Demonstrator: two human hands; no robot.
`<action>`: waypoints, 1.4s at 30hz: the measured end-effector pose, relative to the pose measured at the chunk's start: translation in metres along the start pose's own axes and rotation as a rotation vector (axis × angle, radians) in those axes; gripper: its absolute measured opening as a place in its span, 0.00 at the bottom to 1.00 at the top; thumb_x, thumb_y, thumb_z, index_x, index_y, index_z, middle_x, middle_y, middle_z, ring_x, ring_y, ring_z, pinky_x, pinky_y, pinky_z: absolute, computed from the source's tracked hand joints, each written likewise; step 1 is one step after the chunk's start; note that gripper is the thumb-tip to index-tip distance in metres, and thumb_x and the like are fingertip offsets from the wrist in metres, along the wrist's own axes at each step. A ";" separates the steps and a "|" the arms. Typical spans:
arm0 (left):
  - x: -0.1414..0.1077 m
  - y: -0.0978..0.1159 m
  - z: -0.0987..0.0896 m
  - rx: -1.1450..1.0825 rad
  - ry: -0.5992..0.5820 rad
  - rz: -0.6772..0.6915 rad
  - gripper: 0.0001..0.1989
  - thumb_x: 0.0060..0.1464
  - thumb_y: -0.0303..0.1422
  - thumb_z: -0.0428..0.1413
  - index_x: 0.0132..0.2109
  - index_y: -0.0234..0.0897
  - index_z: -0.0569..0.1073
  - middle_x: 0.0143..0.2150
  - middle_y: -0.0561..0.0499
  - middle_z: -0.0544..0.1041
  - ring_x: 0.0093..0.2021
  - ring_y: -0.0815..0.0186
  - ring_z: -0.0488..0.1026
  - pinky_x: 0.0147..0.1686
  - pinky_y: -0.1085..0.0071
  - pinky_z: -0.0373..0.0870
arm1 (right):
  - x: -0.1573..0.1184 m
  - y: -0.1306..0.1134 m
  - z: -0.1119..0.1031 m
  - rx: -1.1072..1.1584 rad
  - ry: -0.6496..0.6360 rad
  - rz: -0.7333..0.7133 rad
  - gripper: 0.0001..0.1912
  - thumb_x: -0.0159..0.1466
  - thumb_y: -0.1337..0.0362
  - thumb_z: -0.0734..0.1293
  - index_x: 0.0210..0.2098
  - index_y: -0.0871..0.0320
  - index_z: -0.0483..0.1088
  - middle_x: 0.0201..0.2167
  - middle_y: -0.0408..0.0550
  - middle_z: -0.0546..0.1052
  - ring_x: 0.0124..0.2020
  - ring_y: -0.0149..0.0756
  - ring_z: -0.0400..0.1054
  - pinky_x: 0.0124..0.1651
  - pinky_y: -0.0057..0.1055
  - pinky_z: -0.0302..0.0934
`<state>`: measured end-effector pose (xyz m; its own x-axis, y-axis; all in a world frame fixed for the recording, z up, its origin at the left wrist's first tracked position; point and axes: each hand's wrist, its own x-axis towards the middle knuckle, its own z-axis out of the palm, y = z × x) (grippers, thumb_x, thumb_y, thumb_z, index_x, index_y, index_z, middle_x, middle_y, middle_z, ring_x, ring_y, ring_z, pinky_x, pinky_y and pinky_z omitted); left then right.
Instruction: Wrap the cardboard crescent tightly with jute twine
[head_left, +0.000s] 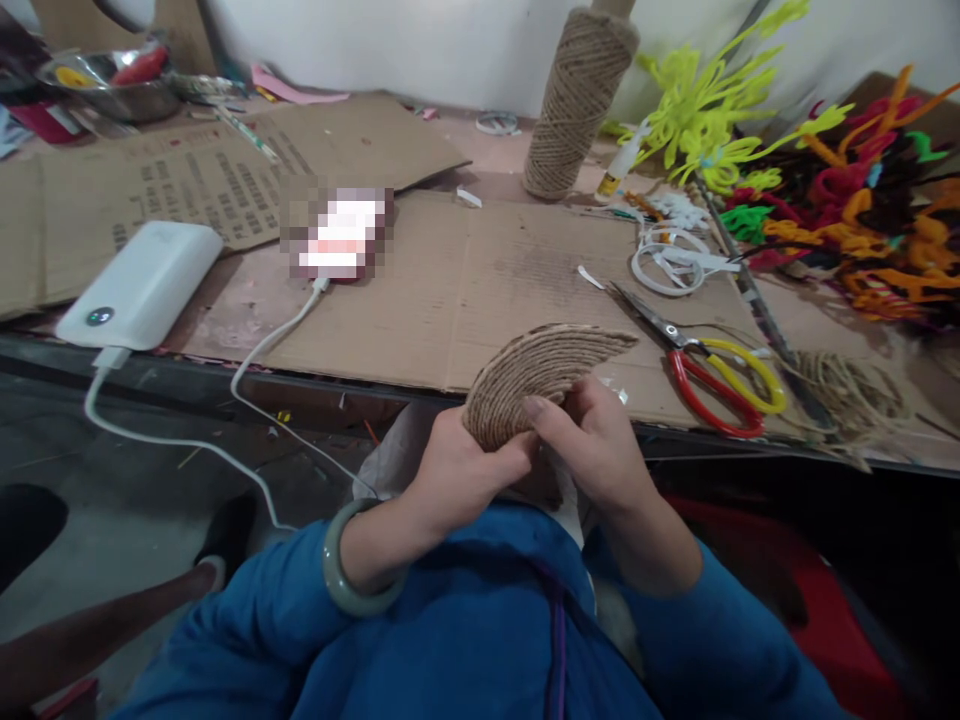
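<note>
A curved piece of jute twine rows (517, 385), laid side by side in a fan-like half-round, is held up over the table's front edge. My left hand (461, 465) is closed on its left lower part, with the thumb lying along the near side. On the right lower part, my right hand (596, 435) grips the piece, its thumb pressed on the twine and the fingers behind. Both hands hide the lower edge. Scissors (675, 335) with one red and one yellow handle lie to the right of my right hand, blades pointing up and left.
Flat cardboard (420, 310) covers the tabletop. A white power bank (142, 285) and a cabled phone (341, 235) lie at left. Behind stand a twine spool (577, 105) and a small glue bottle (622, 165). Loose twine (847, 390) and colourful pipe-cleaner shapes (870, 210) lie at right. Another person's leg (112, 630) shows lower left.
</note>
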<state>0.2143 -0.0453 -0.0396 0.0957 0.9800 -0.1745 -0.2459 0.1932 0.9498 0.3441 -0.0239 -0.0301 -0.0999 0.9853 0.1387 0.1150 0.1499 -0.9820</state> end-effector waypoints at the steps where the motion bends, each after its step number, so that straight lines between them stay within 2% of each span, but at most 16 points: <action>1: 0.000 0.001 0.001 -0.006 -0.013 -0.009 0.08 0.39 0.26 0.66 0.31 0.32 0.78 0.28 0.52 0.79 0.30 0.69 0.74 0.32 0.75 0.74 | 0.000 -0.001 0.001 -0.021 0.006 0.010 0.08 0.56 0.60 0.70 0.33 0.56 0.71 0.30 0.46 0.79 0.32 0.37 0.74 0.36 0.32 0.69; 5: -0.001 0.001 0.002 -0.003 -0.040 -0.049 0.07 0.39 0.24 0.65 0.30 0.32 0.78 0.26 0.54 0.77 0.27 0.71 0.72 0.31 0.76 0.73 | -0.001 0.000 0.005 -0.037 0.029 0.026 0.03 0.55 0.63 0.68 0.27 0.57 0.72 0.26 0.44 0.78 0.29 0.35 0.72 0.34 0.32 0.68; 9: 0.000 -0.005 0.000 0.013 -0.001 -0.037 0.05 0.41 0.25 0.63 0.30 0.33 0.78 0.27 0.54 0.78 0.29 0.70 0.73 0.30 0.77 0.72 | -0.002 0.007 0.005 0.093 0.027 0.054 0.08 0.58 0.59 0.70 0.28 0.56 0.73 0.26 0.43 0.77 0.30 0.35 0.72 0.35 0.32 0.67; 13: -0.001 -0.006 -0.002 0.026 -0.008 0.001 0.06 0.43 0.26 0.62 0.33 0.34 0.79 0.31 0.52 0.80 0.32 0.69 0.75 0.34 0.75 0.74 | -0.006 0.014 0.002 0.217 0.077 0.029 0.13 0.61 0.53 0.69 0.27 0.55 0.71 0.23 0.40 0.72 0.25 0.30 0.65 0.29 0.28 0.62; 19: -0.003 -0.010 -0.003 0.041 -0.021 -0.008 0.06 0.45 0.30 0.63 0.33 0.34 0.79 0.31 0.51 0.80 0.32 0.67 0.75 0.34 0.74 0.75 | -0.009 0.013 -0.002 0.096 0.160 -0.025 0.21 0.63 0.51 0.68 0.20 0.57 0.65 0.18 0.38 0.64 0.23 0.27 0.57 0.26 0.26 0.54; 26: -0.002 -0.012 -0.005 0.060 -0.025 -0.002 0.08 0.46 0.31 0.63 0.36 0.33 0.80 0.34 0.50 0.81 0.35 0.66 0.77 0.38 0.71 0.76 | -0.007 0.016 -0.007 0.053 0.112 0.009 0.24 0.66 0.46 0.63 0.22 0.56 0.68 0.19 0.40 0.70 0.23 0.30 0.63 0.27 0.29 0.57; 30: -0.003 -0.010 -0.003 0.076 -0.033 -0.019 0.10 0.46 0.32 0.63 0.37 0.33 0.79 0.35 0.48 0.81 0.36 0.64 0.77 0.39 0.68 0.76 | -0.008 0.018 -0.006 0.024 0.204 -0.011 0.24 0.66 0.49 0.65 0.19 0.56 0.62 0.17 0.39 0.66 0.21 0.29 0.59 0.25 0.29 0.54; 34: -0.003 -0.007 -0.005 0.096 -0.052 -0.039 0.09 0.45 0.33 0.62 0.35 0.32 0.78 0.33 0.48 0.81 0.36 0.62 0.77 0.38 0.67 0.76 | -0.009 0.018 -0.011 -0.055 0.201 -0.031 0.25 0.66 0.46 0.63 0.19 0.56 0.63 0.18 0.40 0.65 0.22 0.30 0.60 0.26 0.30 0.57; 36: -0.002 -0.003 -0.009 0.119 -0.064 -0.057 0.08 0.45 0.33 0.62 0.32 0.32 0.77 0.31 0.48 0.80 0.34 0.62 0.76 0.36 0.68 0.75 | -0.010 0.016 -0.021 -0.088 0.179 -0.038 0.23 0.66 0.47 0.62 0.23 0.56 0.68 0.19 0.41 0.68 0.23 0.31 0.63 0.27 0.31 0.60; 38: 0.000 0.003 -0.014 0.149 -0.090 -0.070 0.08 0.46 0.33 0.62 0.32 0.32 0.76 0.30 0.49 0.79 0.33 0.62 0.76 0.34 0.69 0.74 | -0.010 0.012 -0.034 -0.091 0.224 -0.073 0.17 0.67 0.49 0.63 0.32 0.54 0.73 0.23 0.42 0.74 0.24 0.32 0.67 0.29 0.31 0.64; 40: 0.003 0.010 -0.018 0.185 -0.148 -0.059 0.09 0.45 0.32 0.62 0.35 0.33 0.75 0.33 0.49 0.79 0.35 0.62 0.76 0.35 0.69 0.74 | -0.009 0.006 -0.048 -0.124 0.286 -0.159 0.13 0.67 0.52 0.64 0.44 0.52 0.73 0.32 0.44 0.78 0.30 0.33 0.71 0.31 0.31 0.66; 42: 0.006 0.018 -0.022 0.223 -0.219 -0.015 0.15 0.44 0.30 0.62 0.42 0.33 0.74 0.39 0.47 0.80 0.41 0.60 0.77 0.40 0.68 0.75 | -0.006 -0.001 -0.061 -0.261 0.220 -0.247 0.15 0.66 0.57 0.66 0.51 0.51 0.71 0.42 0.47 0.79 0.38 0.36 0.73 0.35 0.32 0.68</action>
<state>0.1896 -0.0347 -0.0293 0.3091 0.9388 -0.1519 -0.0275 0.1684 0.9853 0.4044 -0.0249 -0.0221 0.0539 0.9070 0.4177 0.3629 0.3719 -0.8544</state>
